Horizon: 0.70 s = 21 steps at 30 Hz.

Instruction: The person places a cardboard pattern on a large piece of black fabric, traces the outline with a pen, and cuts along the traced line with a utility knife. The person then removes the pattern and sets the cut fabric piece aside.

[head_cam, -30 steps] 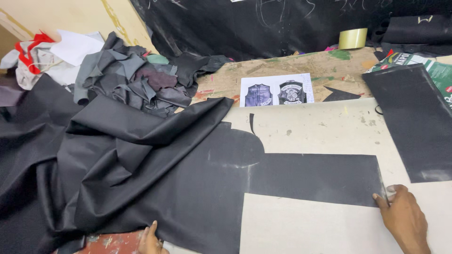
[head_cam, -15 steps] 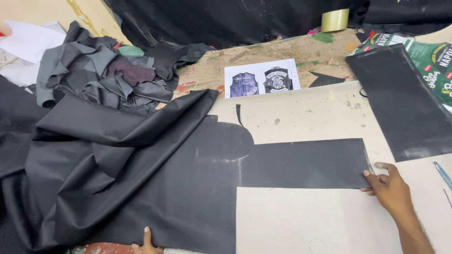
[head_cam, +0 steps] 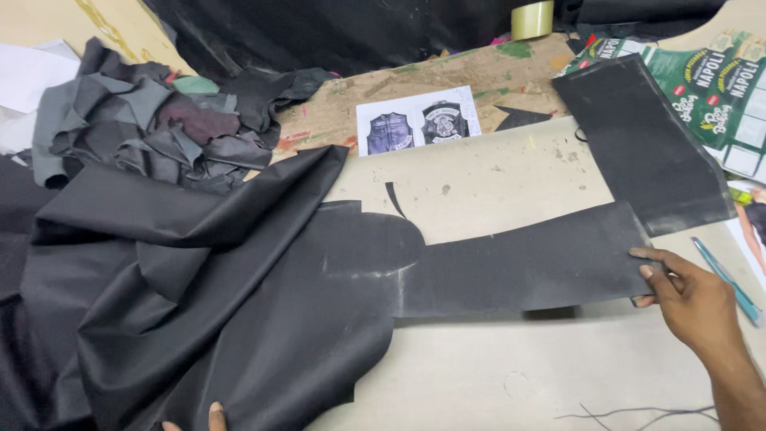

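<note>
A large sheet of black fabric [head_cam: 263, 303] lies across the pale table [head_cam: 495, 367], bunched in folds on the left and running out to the right as a long flat strip [head_cam: 527, 259]. My right hand [head_cam: 690, 299] pinches the strip's right end, thumb under and fingers on top, lifting that edge slightly off the table. Only the fingertips of my left hand [head_cam: 211, 415] show at the bottom edge, pressing on the fabric's near border.
A heap of grey, black and maroon scraps [head_cam: 152, 132] sits at the back left. A printed sheet with two vest pictures [head_cam: 417, 121], a tape roll [head_cam: 532, 19], a separate black panel [head_cam: 638, 140], green printed cartons [head_cam: 722, 88] and a blue pen [head_cam: 726, 279] lie at the back and right.
My right hand went from resting at the strip's lower corner to gripping its end, and that edge is now raised. The view has shifted right. The left hand stays at the fabric's near border.
</note>
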Tool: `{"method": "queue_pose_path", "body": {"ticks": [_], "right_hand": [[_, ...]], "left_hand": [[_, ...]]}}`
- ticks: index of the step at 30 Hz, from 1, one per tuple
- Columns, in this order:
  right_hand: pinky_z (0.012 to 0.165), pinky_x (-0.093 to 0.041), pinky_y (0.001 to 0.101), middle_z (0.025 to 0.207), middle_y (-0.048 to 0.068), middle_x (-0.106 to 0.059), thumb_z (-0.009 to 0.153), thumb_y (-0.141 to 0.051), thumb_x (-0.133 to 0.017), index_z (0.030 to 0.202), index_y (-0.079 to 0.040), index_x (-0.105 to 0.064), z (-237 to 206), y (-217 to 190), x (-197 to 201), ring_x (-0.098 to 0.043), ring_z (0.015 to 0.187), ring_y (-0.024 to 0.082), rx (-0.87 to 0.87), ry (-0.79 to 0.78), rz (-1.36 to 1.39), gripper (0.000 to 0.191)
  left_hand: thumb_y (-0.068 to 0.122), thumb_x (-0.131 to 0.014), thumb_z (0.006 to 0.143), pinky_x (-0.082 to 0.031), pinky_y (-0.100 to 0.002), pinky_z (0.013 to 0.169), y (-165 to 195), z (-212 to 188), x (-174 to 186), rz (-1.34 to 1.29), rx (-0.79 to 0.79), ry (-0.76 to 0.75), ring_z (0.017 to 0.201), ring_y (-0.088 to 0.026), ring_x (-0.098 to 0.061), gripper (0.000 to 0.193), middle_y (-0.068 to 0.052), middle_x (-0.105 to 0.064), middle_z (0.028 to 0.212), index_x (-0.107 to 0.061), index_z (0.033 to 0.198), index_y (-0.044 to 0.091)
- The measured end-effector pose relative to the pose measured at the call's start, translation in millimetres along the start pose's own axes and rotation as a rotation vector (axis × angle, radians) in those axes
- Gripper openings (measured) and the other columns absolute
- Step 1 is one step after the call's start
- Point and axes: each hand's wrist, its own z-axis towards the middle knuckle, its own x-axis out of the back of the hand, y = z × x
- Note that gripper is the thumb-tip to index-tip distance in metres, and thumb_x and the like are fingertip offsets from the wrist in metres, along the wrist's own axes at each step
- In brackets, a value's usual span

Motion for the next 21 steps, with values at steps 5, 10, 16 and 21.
{"method": "queue_pose_path", "body": {"ticks": [5, 10, 16, 21], "right_hand": [[0.063, -0.054, 0.0313, 0.083, 0.021, -0.079, 0.102, -0.021, -0.065, 0.134, -0.019, -0.073, -28.8, 29.7, -5.7, -0.079, 0.072, 0.022, -0.203, -0.097, -0.139, 0.033], [0.067, -0.059, 0.0356, 0.089, 0.018, -0.076, 0.099, -0.019, -0.066, 0.134, -0.015, -0.07, -39.8, 47.5, -27.3, -0.078, 0.069, 0.023, -0.148, -0.1, -0.007, 0.035], [0.07, -0.057, 0.0385, 0.093, 0.013, -0.07, 0.097, -0.016, -0.069, 0.131, -0.013, -0.072, -45.2, 63.0, -30.8, -0.07, 0.073, 0.025, 0.076, 0.008, -0.219, 0.034], [0.07, -0.059, 0.0374, 0.096, 0.013, -0.068, 0.093, -0.015, -0.069, 0.127, -0.011, -0.071, -40.8, 71.4, -31.8, -0.068, 0.075, 0.024, 0.107, 0.051, -0.02, 0.034]], "left_hand": [[0.004, -0.068, 0.089, -0.05, -0.043, 0.109, -7.7, -41.8, 7.4, 0.062, 0.14, 0.01, 0.128, -0.035, -0.062, 0.06, -0.024, -0.06, 0.142, -0.05, 0.146, -0.005], [0.007, -0.069, 0.09, -0.051, -0.043, 0.108, 1.6, -64.3, 5.8, 0.171, 0.205, 0.006, 0.127, -0.034, -0.063, 0.057, -0.022, -0.062, 0.14, -0.054, 0.144, -0.002], [0.009, -0.069, 0.09, -0.052, -0.043, 0.106, 15.9, -70.0, 0.5, 1.036, 0.043, -0.012, 0.125, -0.034, -0.064, 0.053, -0.019, -0.065, 0.137, -0.058, 0.141, 0.001], [0.012, -0.069, 0.09, -0.053, -0.043, 0.105, 76.2, -141.2, -40.7, 0.704, -0.493, -0.574, 0.124, -0.033, -0.065, 0.05, -0.017, -0.067, 0.135, -0.062, 0.139, 0.004]]}}
